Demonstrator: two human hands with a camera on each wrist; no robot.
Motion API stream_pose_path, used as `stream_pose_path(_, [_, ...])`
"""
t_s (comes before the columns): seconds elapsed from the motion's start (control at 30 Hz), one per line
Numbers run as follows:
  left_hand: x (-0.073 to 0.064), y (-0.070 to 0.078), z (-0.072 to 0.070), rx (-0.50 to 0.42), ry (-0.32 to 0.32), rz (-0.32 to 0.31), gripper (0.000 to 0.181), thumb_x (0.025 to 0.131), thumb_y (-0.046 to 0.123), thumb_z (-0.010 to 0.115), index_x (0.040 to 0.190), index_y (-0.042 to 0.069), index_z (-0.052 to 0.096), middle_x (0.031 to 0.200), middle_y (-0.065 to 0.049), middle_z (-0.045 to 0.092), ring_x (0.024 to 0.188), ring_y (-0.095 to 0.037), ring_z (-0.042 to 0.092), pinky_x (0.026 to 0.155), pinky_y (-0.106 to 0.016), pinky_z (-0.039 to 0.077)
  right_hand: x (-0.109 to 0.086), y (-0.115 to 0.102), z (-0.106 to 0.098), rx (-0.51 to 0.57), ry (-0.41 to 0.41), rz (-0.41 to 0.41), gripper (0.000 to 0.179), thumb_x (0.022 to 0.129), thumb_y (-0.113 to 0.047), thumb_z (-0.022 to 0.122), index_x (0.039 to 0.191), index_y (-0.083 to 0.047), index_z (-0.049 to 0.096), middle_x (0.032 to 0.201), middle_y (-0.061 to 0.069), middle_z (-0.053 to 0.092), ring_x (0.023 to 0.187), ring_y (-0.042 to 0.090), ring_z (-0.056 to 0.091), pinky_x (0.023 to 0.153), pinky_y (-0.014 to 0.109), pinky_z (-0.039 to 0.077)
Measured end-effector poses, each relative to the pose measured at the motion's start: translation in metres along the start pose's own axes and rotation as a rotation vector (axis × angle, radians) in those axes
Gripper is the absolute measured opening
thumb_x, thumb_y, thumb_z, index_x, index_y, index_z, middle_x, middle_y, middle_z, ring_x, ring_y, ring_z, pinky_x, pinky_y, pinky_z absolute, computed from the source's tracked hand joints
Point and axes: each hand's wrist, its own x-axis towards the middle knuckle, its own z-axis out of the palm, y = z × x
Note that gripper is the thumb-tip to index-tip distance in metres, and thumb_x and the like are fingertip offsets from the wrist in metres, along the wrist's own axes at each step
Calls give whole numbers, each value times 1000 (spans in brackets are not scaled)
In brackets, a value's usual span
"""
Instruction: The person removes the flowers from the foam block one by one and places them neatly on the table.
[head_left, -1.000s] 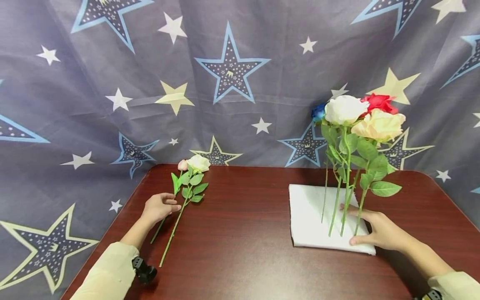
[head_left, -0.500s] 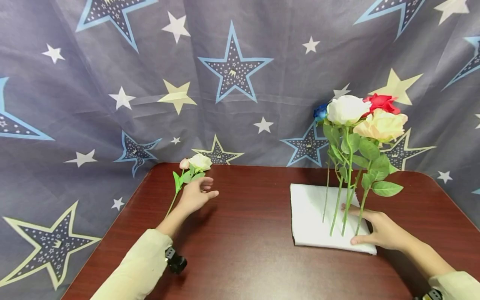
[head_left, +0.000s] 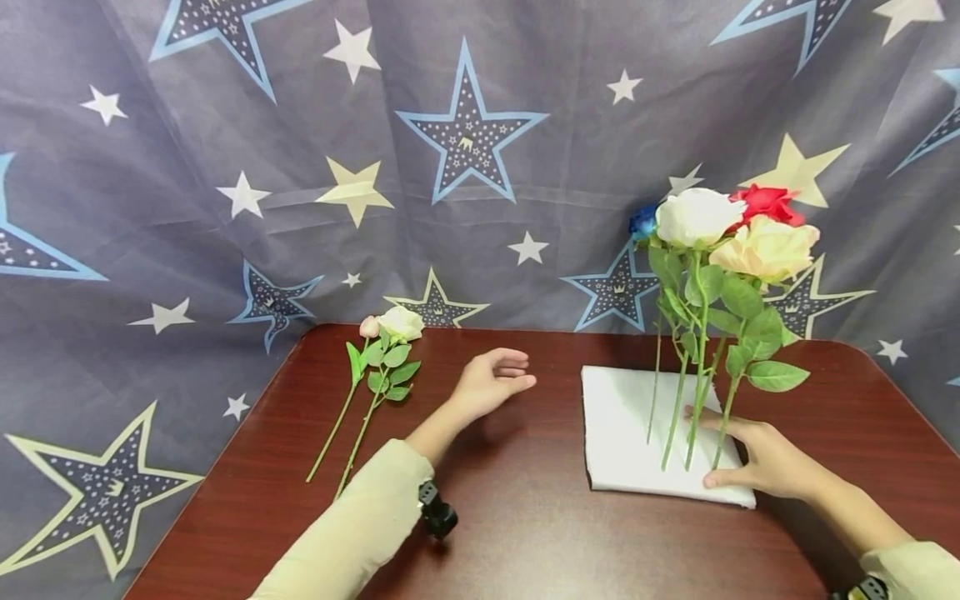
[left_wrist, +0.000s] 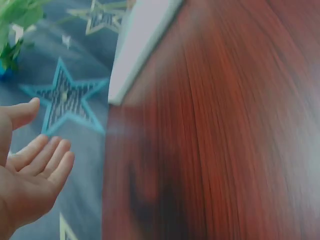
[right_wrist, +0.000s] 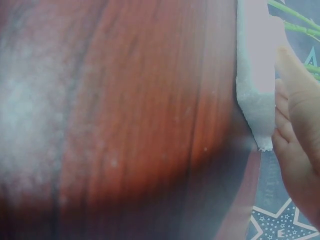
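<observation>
My left hand (head_left: 491, 383) hovers over the middle of the table with fingers loosely extended and nothing in it; the left wrist view shows the same hand (left_wrist: 35, 175), thumb apart from the fingers. My right hand (head_left: 765, 462) holds the right edge of a white foam board (head_left: 615, 450), thumb on its top. In the right wrist view, fingers of that hand (right_wrist: 300, 125) lie along the board's side (right_wrist: 255, 100). Standing upright in the board are a white rose (head_left: 697, 218), a peach rose (head_left: 768, 248), a red rose (head_left: 768, 204) and a blue rose (head_left: 643, 222).
A pink bud (head_left: 369, 327) and a cream rose (head_left: 401, 323) with a leafy stem lie on the left of the dark red wooden table (head_left: 540, 533). A grey curtain with stars (head_left: 525, 100) hangs behind the table's far edge.
My left hand has moved right, from beside the lying flowers, across them to mid-table, carrying nothing. My right hand stays at the foam board, and the flowers keep their places.
</observation>
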Motion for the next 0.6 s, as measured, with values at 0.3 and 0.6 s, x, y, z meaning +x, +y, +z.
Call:
stream_pose_path(0.3, [13, 27, 59, -229, -139, 18, 33, 85, 8, 70, 117, -1, 65, 116, -20, 69, 107, -29, 68, 83, -20, 58, -1, 0, -1, 6, 1, 9, 76, 50, -38, 91, 113, -3, 66, 105, 13, 72, 110, -7, 56, 93, -6, 31])
stream_pose_path(0.6, [16, 46, 98, -377, -193, 37, 29, 87, 3, 67, 115, -4, 66, 114, -24, 69, 105, -28, 69, 82, -15, 55, -1, 0, -1, 1, -4, 18, 76, 50, -39, 91, 112, -3, 66, 105, 12, 73, 110, -6, 58, 92, -6, 32])
